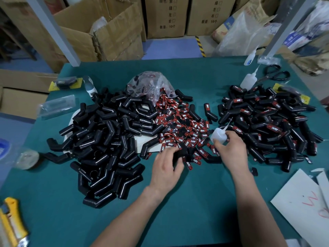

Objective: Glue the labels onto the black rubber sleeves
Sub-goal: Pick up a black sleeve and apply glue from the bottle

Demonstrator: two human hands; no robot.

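Observation:
A big pile of bare black rubber sleeves [106, 139] covers the left of the green table [195, 202]. Red-and-black "TAPER" labels [183, 129] lie heaped in the middle. On the right sits a pile of sleeves with labels on them [267, 125]. My left hand [167, 168] is at the near edge of the label heap, its fingers curled around something black that I cannot identify. My right hand [229, 148] grips a small white glue bottle [219, 134], nozzle pointing up and right.
A clear bag of labels [151, 84] stands behind the heap. Two more glue bottles [248, 80] and scissors [274, 74] lie at the far right. A yellow utility knife [12, 221] is at near left, white card [302, 202] at near right, a tape roll [26, 158] at left.

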